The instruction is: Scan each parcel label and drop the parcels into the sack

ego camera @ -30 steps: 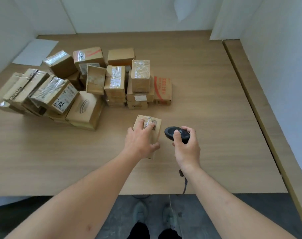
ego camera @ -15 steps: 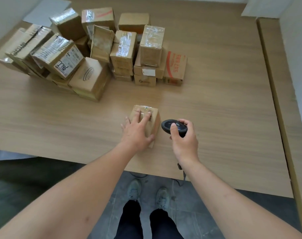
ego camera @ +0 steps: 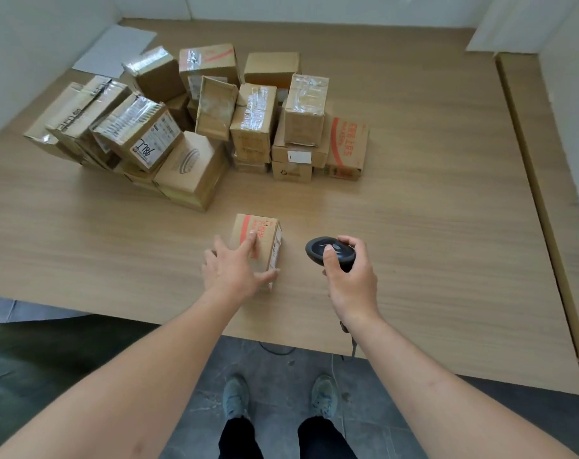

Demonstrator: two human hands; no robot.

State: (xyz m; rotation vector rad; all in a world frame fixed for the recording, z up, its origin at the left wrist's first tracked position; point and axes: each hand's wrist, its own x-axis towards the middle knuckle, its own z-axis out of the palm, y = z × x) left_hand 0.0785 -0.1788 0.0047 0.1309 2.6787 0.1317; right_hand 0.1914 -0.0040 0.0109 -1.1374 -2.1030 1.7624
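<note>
A small brown parcel (ego camera: 265, 233) with red print on its top face lies on the wooden table (ego camera: 430, 226) near the front edge. A white label shows on its right side face. My left hand (ego camera: 231, 270) rests on it with straight spread fingers, the forefinger on top and the thumb along the near face. To the right, my right hand (ego camera: 351, 283) grips a black handheld scanner (ego camera: 327, 251), held just above the table and apart from the parcel. Dark green material (ego camera: 33, 359), perhaps the sack, lies below the table's front edge on the left.
A pile of several taped cardboard parcels (ego camera: 188, 160) fills the far left of the table. A white sheet (ego camera: 116, 49) lies behind it. A raised wooden ledge (ego camera: 546, 193) runs along the right side. The scanner's cable (ego camera: 352, 342) hangs over the front edge.
The parcel has been turned over: the taped label face that was on top now faces right, and a red-printed face is up. My right hand with the scanner has stayed beside it.
</note>
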